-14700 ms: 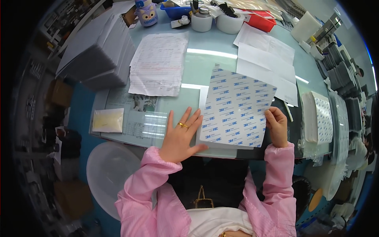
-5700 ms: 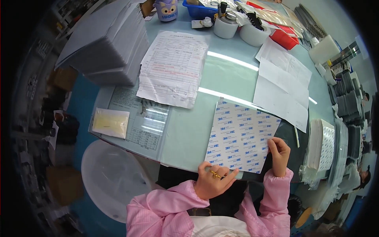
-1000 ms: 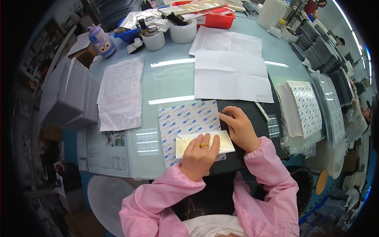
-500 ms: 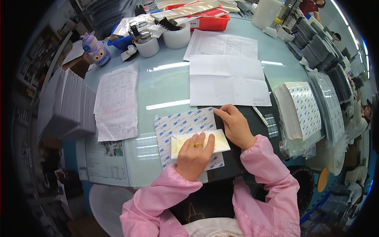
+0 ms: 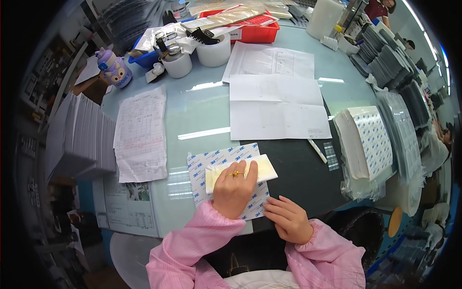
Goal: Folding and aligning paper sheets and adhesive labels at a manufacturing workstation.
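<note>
Pressing flat on the pad (image 5: 265, 168), lower centre, is the left hand (image 5: 234, 191), the right hand (image 5: 290, 219) loosely open beside the sheet (image 5: 199, 174), likely light, bendy, best edge-held.

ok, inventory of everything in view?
Patterned sheet: 1, white/blue, front
Packet: 1, white/yellow, on sheet
Mat: 1, black, right of sheet
Stick: 1, white, on mat
Form: 1, white, left
Papers: 2, white, upper middle
Standing stack: 1, white/grey, far left
Bottle: 1, purple, upper left
Trays: 2, blue and red, back
Round holders: 2, white, near trays
Bagged stack: 1, white/blue, right
Table: 1, pale green, under sheet
Bin: 1, whitish, lower left
Grey stacks: several, grey, upper right
Other people: at least 2, right edge
Left hand: 1, gold ring, on packet
Right hand: 1, at sheet's right edge
Sleeves: 2, pink, lower edge
</note>
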Available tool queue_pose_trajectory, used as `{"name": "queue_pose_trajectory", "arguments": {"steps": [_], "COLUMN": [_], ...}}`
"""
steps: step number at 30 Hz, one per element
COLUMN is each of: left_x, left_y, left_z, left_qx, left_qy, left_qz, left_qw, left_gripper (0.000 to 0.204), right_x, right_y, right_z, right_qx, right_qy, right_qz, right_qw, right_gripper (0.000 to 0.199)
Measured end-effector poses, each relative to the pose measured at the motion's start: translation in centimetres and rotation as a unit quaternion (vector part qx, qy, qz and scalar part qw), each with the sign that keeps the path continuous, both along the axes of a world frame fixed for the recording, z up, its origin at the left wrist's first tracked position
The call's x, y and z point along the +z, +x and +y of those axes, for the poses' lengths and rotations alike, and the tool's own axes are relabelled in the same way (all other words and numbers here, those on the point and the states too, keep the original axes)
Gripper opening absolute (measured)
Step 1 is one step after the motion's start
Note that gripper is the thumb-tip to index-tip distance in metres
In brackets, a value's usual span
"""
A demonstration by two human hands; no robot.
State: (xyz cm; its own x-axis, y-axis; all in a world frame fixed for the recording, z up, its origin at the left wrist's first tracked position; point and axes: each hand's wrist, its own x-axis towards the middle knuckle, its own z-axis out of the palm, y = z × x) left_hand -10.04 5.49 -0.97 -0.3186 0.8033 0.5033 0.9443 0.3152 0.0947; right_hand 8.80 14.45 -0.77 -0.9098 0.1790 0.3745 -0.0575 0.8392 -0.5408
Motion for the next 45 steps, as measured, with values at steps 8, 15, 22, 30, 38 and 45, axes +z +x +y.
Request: {"name": "queue_pose_trajectory", "arguments": {"steps": [8, 15, 22, 30, 38, 45], "left_x": [0.0, 3.7, 2.3, 0.6, 2.1, 3.8], "left_y": [-2.7, 0.7, 2.8, -3.6, -9.5, 0.5], "left_z": [1.0, -6.6, -10.1, -6.0, -3.5, -13.0], "left_qx": [0.024, -0.041, -0.045, 0.006, 0.076, -0.103], "left_qy": [0.038, 0.033, -0.039, -0.008, -0.055, -0.064], "left_qz": [0.0, -0.066, -0.04, -0.003, -0.055, -0.117], "left_qw": [0.999, 0.996, 0.997, 1.0, 0.994, 0.986], "left_gripper": [0.031, 0.032, 0.03, 0.032, 0.028, 0.026], "right_x": [-0.8, -0.6, -0.5, -0.4, -1.0, -0.5], "right_y": [-0.3, -0.2, -0.5, -0.6, -0.5, -0.2], "right_z": [0.3, 0.4, 0.1, 0.1, -0.2, 0.2], "right_qx": [0.006, 0.002, 0.004, 0.004, 0.002, 0.001], "right_qy": [0.004, 0.022, 0.027, 0.033, 0.038, 0.044], "right_qz": [0.013, 0.015, -0.002, -0.003, 0.028, 0.015], "right_qw": [1.0, 1.0, 1.0, 0.999, 0.999, 0.999], "right_gripper": [0.026, 0.023, 0.025, 0.025, 0.025, 0.026]}}
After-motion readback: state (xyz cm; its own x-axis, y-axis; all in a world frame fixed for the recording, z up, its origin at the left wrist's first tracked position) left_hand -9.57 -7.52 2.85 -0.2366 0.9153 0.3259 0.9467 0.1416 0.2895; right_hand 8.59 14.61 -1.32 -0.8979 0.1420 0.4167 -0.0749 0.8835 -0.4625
